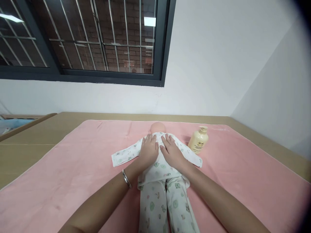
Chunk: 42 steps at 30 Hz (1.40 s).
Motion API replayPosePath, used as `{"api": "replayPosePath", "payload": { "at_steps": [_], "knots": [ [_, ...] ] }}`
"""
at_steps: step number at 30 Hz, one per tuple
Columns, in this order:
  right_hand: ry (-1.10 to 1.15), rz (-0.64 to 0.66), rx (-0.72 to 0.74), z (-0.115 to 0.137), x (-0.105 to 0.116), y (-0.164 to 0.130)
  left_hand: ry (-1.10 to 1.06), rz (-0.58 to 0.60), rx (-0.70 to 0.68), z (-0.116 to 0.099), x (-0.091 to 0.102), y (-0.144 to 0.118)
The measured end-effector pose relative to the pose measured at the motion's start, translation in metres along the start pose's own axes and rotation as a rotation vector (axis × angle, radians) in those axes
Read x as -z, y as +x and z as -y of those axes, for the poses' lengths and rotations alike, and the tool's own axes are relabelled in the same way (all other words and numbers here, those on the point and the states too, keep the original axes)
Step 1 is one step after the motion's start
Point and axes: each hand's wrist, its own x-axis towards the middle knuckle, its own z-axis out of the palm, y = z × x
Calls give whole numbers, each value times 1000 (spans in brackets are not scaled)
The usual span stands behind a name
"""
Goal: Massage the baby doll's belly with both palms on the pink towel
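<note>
Cloth (18,123) in pale blue shows at the far left, past a wooden edge (29,126), with a barred window (85,35) in a dark frame above. A tan surface (36,147) bears a pink sheet (80,174). One patterned white sleeve (127,154) lies outstretched on it, leading to the left hand (148,149), which rests flat on the doll's upper body, fingers extended and grasping nothing; a silver bangle (126,179) circles that wrist. The doll (160,170) lies at the middle of the sheet, its rounded head (158,127) toward the wall and its trousers (155,204) toward the person. Beside the left hand, the right hand (172,150) also lies flat on the top, fingers straight and slightly parted, clasping nothing. Farther right, a cream pump bottle (198,141) stands just beside the other sleeve (191,157).
</note>
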Motion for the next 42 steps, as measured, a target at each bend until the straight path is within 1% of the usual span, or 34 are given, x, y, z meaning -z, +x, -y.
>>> {"api": "replayPosePath", "payload": {
  "at_steps": [2,4,10,16,25,32,36,42],
  "knots": [
    [41,-18,7,-9,-3,5,-11,-31,-40,-2,-3,-3],
    [49,-36,26,-12,-6,6,-49,-60,-47,-2,-7,-5],
    [47,-58,46,-11,-9,3,-119,-128,-20,3,-13,-5],
    [72,-82,43,-12,-10,3,-125,-133,-16,1,-12,-5],
    [53,-91,52,-11,-10,2,-133,-131,-9,0,-10,-7],
    [68,-94,47,-13,-11,2,-157,-107,26,-3,-6,-9],
    [67,-83,47,-12,-11,2,-157,-103,32,-3,-7,-10],
    [64,-88,44,-12,-10,1,-152,-127,24,-3,-9,-10]
  ]
}}
